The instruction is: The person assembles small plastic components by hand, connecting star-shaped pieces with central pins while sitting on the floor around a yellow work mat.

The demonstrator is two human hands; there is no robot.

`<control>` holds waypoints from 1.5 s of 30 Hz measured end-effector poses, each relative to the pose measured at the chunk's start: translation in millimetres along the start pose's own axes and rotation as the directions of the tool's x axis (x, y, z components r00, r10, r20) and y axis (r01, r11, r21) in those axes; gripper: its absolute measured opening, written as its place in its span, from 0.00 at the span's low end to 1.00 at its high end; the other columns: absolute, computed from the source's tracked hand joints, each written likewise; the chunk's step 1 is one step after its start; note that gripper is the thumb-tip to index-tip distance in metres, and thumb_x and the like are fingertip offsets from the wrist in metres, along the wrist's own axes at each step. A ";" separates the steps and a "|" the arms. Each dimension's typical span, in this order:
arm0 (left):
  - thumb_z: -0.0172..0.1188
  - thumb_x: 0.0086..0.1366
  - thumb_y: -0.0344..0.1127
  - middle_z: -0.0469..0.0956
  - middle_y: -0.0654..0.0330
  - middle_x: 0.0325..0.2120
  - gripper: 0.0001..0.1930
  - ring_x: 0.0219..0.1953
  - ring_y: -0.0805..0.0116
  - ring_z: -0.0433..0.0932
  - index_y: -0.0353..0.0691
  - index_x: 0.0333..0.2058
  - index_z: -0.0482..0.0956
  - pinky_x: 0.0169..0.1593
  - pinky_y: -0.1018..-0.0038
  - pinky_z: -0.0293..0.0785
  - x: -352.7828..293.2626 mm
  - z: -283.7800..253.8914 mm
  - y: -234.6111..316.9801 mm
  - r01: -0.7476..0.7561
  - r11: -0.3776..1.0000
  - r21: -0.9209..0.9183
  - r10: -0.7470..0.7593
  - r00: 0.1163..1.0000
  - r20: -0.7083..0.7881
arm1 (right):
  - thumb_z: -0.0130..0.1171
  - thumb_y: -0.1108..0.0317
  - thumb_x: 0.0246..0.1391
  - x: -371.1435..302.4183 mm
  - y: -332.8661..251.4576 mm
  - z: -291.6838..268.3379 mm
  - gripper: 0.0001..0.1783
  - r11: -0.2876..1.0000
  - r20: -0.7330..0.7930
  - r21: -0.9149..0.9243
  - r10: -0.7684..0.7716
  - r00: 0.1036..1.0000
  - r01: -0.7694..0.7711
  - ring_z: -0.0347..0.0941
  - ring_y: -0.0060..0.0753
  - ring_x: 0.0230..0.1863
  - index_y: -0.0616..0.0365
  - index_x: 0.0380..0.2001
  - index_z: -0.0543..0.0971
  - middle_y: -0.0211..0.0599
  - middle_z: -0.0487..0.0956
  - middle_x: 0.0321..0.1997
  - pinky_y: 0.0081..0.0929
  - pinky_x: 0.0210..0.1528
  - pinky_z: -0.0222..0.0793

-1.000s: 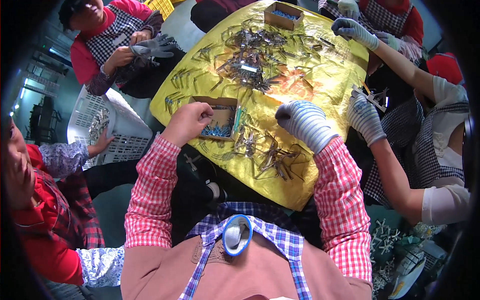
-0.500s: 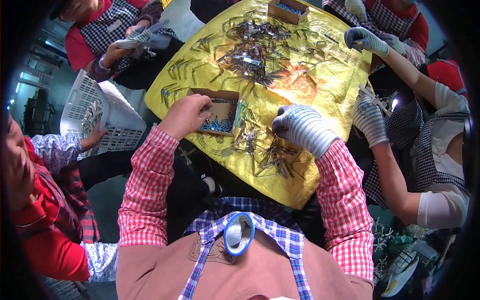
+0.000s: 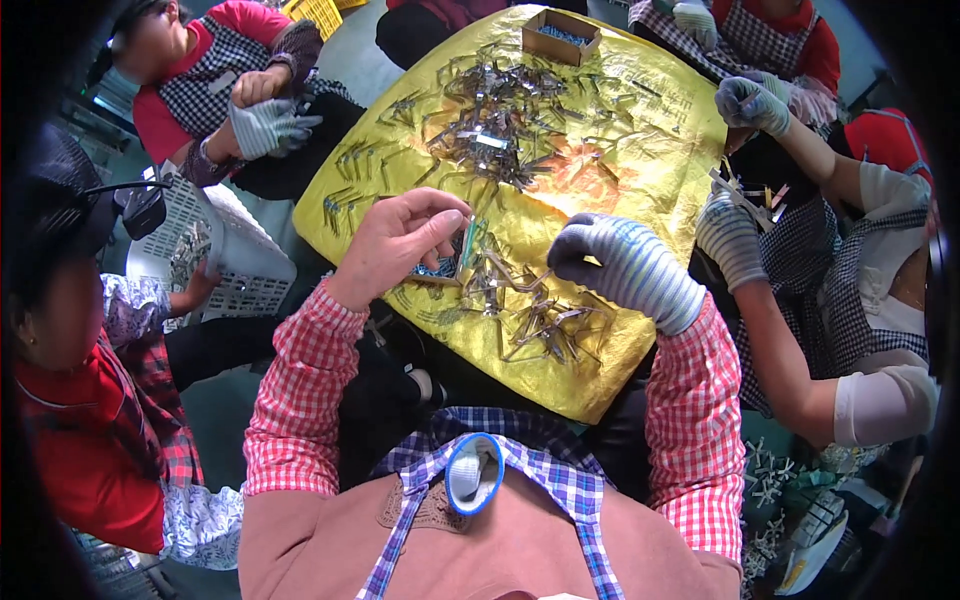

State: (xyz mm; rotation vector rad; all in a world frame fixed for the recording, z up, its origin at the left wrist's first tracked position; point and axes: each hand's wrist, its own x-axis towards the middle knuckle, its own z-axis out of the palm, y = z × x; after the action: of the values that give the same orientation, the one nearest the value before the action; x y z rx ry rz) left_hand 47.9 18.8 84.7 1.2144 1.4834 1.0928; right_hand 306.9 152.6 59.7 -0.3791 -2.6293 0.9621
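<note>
My bare left hand [image 3: 405, 245] hovers over a small cardboard box [image 3: 436, 281], hiding most of it. Its thumb and fingertips come close together in a pinch; whatever sits between them is too small to make out. Small blue parts, perhaps screws [image 3: 447, 266], show inside the box. To the right, my right hand [image 3: 630, 268], in a striped grey-tipped glove, is held above the table with thumb and fingers pinched. A thin metal piece may be at its fingertips, but I cannot tell. Below and beside it lies a pile of thin metal strips [image 3: 560, 328], some joined at angles.
A yellow sheet [image 3: 640, 200] covers the table. A larger heap of metal strips [image 3: 495, 120] lies farther back, with another cardboard box [image 3: 560, 45] of blue parts beyond. People sit around; a gloved co-worker [image 3: 735, 240] handles metal parts at right. A white basket [image 3: 245, 245] stands at left.
My left hand has risen slightly and moved right from the box, its fingers turning toward my right hand. My right hand has shifted a little, its glove turned more sideways.
</note>
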 end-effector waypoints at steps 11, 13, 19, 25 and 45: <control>0.59 0.67 0.34 0.78 0.62 0.23 0.09 0.21 0.80 0.77 0.33 0.38 0.76 0.23 0.86 0.74 3.4 13.0 8.8 0.187 0.969 -0.164 -0.166 0.977 0.133 | 0.60 0.67 0.47 7.0 -34.3 10.9 0.12 0.707 -0.233 -0.706 -0.289 0.929 0.043 0.75 0.32 0.43 0.46 0.38 0.79 0.27 0.78 0.41 0.33 0.45 0.72; 0.60 0.66 0.30 0.79 0.61 0.23 0.06 0.22 0.78 0.78 0.33 0.35 0.76 0.25 0.84 0.76 3.2 16.4 9.5 0.201 0.962 -0.185 -0.177 0.974 0.138 | 0.60 0.68 0.45 7.3 -32.1 10.3 0.15 0.699 -0.249 -0.714 -0.312 0.917 0.044 0.76 0.33 0.40 0.47 0.40 0.79 0.28 0.79 0.40 0.33 0.43 0.72; 0.60 0.65 0.28 0.79 0.61 0.24 0.06 0.24 0.76 0.80 0.31 0.35 0.75 0.28 0.82 0.79 3.8 19.7 10.5 0.045 0.981 -0.191 -0.058 0.997 -0.058 | 0.65 0.68 0.52 7.8 -33.8 20.5 0.19 0.981 -0.582 -0.036 0.135 0.802 -0.191 0.78 0.28 0.34 0.52 0.49 0.80 0.31 0.81 0.35 0.25 0.39 0.73; 0.61 0.64 0.25 0.79 0.60 0.28 0.06 0.28 0.76 0.81 0.30 0.39 0.75 0.32 0.83 0.79 -5.0 50.8 7.2 -0.061 0.990 -0.126 0.047 0.992 -0.114 | 0.64 0.65 0.56 14.6 -29.1 43.3 0.12 0.742 -0.361 0.642 0.514 0.778 -0.192 0.75 0.18 0.28 0.64 0.38 0.82 0.36 0.82 0.28 0.24 0.32 0.71; 0.63 0.55 0.31 0.80 0.53 0.31 0.06 0.36 0.52 0.80 0.39 0.33 0.82 0.40 0.61 0.76 23.9 -46.8 -68.4 0.035 0.316 0.948 0.125 0.989 -0.079 | 0.63 0.69 0.57 14.1 -29.3 25.4 0.10 0.541 -0.117 0.813 0.511 0.851 -0.213 0.74 0.14 0.31 0.65 0.38 0.80 0.29 0.81 0.31 0.16 0.35 0.72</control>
State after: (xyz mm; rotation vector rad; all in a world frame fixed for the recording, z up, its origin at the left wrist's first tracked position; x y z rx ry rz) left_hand -13.4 29.6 25.1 2.0013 2.3540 0.1645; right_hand 280.3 121.2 63.5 -0.7985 -1.5843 1.8622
